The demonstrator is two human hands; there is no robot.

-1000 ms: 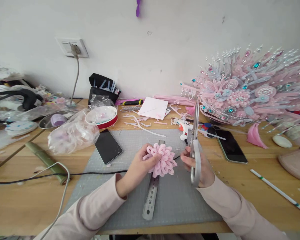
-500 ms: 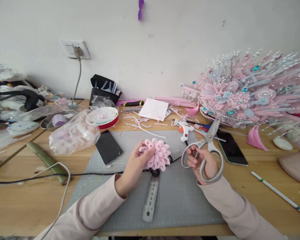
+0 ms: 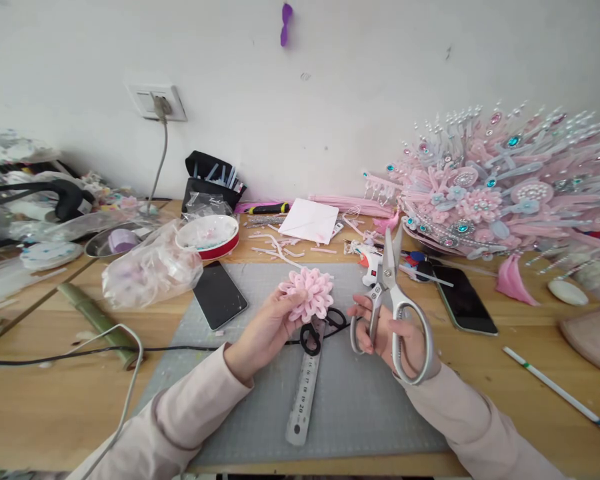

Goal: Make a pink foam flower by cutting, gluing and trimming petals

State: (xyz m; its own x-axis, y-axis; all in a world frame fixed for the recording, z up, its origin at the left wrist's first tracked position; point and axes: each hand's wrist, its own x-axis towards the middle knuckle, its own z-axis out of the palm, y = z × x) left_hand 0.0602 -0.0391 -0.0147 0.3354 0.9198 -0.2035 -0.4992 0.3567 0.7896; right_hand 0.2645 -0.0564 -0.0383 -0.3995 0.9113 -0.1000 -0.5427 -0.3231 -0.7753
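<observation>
Between the thumb and fingers of my left hand (image 3: 270, 327) is a pink fuzzy flower (image 3: 310, 292) with many looped petals, held above the cutting mat (image 3: 360, 400). My right hand (image 3: 390, 337) has its fingers through the handles of large grey scissors (image 3: 391, 280). Their blades point up and away and stand slightly apart. Below the flower, a steel ruler (image 3: 303, 400) lies on the mat. Small black-handled scissors (image 3: 311, 339) rest across the ruler's upper part, their blades hidden.
A pink beaded headdress (image 3: 480, 193) fills the back right. Beside it lie a phone (image 3: 465, 300) and a white glue gun (image 3: 373, 267). On the left are another phone (image 3: 220, 295), a red-rimmed tub (image 3: 220, 250), a plastic bag (image 3: 150, 267) and a black cable (image 3: 180, 349).
The grey scissors have swung more upright and shifted left, with their blades opened a little. The flower has turned and risen slightly, showing more of the black-handled scissors.
</observation>
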